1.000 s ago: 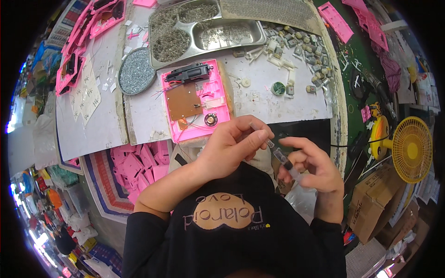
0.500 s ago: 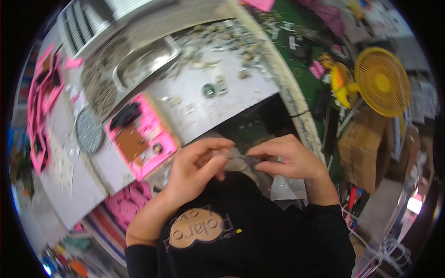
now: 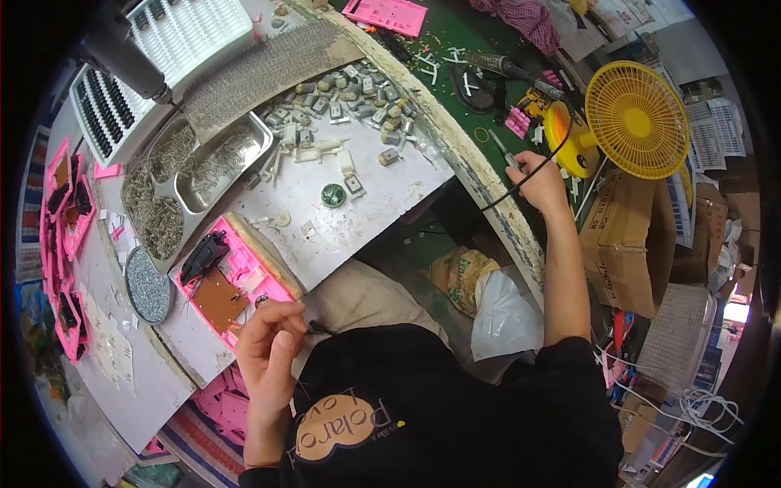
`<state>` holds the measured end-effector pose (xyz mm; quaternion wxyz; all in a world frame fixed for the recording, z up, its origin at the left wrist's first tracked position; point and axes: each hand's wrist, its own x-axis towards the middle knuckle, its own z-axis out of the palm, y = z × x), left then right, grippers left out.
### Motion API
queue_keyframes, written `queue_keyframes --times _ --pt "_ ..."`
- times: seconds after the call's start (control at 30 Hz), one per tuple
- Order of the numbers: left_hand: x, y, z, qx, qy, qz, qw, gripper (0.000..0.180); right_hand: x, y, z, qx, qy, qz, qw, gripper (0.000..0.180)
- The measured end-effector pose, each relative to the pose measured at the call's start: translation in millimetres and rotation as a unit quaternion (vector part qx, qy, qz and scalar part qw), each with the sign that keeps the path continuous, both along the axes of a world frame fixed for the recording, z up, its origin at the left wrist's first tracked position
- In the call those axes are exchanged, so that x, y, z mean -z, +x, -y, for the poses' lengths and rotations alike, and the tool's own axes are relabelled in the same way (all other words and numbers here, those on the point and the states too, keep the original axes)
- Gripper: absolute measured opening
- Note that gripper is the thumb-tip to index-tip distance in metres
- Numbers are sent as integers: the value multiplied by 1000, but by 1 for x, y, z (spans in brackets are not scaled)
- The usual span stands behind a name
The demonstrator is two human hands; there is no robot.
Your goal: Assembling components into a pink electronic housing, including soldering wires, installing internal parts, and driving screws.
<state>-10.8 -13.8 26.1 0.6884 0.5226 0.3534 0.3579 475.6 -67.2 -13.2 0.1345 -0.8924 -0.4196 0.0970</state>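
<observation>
My left hand (image 3: 272,346) is raised at the near edge of a pink plastic housing (image 3: 281,281), its fingers curled toward the thumb. Whatever the fingertips hold is too small to make out; thin dark strands show beside them. Inside the housing lie a brown board (image 3: 220,305) and a black part (image 3: 203,256). Over the green surface on the right, my right hand (image 3: 541,183) is closed on a slim grey tool (image 3: 502,145), its tip pointing away from me. A black cable (image 3: 521,185) passes by this hand.
A metal tray (image 3: 264,134) of small metal pieces stands beside a grey dish (image 3: 149,285). Several small motors (image 3: 333,106) lie behind. A power screwdriver (image 3: 134,61) hangs at the far left. A yellow fan (image 3: 639,110) and cardboard box (image 3: 622,240) stand right.
My hands were close together before my chest. The right has moved away to the far right and taken hold of the slim tool; the left has moved left, toward the pink housing.
</observation>
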Motion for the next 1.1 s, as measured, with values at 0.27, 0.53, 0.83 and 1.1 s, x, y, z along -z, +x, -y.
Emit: queue_keyframes --times 0.27,0.53,0.83,1.1 --pt "17 -29 10 -66 -34 -7 997 27 -23 1 3 -39 48 40 997 27" --pt "13 -33 -11 -107 128 -153 974 19 -36 -85 22 -38 445 -52 893 19" --pt "14 -44 -7 -143 178 -208 951 18 11 -198 -114 -427 199 -54 880 56" --pt "20 -43 -14 -134 179 -219 950 18 25 -203 -132 -463 148 -63 871 64"
